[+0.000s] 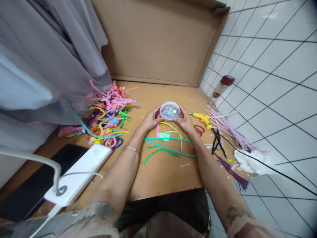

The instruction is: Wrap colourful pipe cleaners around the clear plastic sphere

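Both hands hold a small round object above the table. It has a pink and green rim, and its clear, shiny face shows blue and coloured specks. My left hand grips its left side, while my right hand wraps the right side. Just below lie a yellow pipe cleaner, a pale green piece and a pink pipe cleaner. Nearer to me are long teal pipe cleaners and twisted bright green ones. The underside of the round object is hidden.
A heap of coloured pipe cleaners lies left, near a white power bank. On the right are a yellow glue gun, lilac pipe cleaners, a purple tassel, white tissue and a red-lidded bottle. Cardboard stands behind.
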Action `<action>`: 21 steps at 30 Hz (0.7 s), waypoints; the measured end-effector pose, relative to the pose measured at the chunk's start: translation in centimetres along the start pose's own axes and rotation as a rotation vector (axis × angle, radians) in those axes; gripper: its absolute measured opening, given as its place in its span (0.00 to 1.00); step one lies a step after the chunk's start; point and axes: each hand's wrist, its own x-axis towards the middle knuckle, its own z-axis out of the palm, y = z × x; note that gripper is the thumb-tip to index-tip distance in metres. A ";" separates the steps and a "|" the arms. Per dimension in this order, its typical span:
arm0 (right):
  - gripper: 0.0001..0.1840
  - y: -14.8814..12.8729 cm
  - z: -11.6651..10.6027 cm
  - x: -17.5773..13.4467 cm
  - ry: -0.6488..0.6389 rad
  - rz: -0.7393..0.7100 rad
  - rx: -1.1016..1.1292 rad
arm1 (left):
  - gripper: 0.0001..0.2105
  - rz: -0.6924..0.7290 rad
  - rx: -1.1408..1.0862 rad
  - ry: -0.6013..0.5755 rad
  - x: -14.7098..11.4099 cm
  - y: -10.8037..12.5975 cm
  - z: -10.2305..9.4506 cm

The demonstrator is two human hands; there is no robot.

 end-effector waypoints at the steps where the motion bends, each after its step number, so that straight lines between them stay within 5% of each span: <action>1: 0.43 0.0 0.0 0.0 -0.001 0.028 0.035 | 0.36 -0.007 -0.053 -0.020 0.0 0.0 0.0; 12: 0.40 -0.8 -0.4 0.4 0.021 0.103 0.179 | 0.29 -0.139 -0.137 0.064 0.5 0.4 0.3; 21: 0.40 -0.9 -0.2 0.3 0.012 0.129 0.162 | 0.28 -0.080 -0.079 0.060 0.3 0.7 0.5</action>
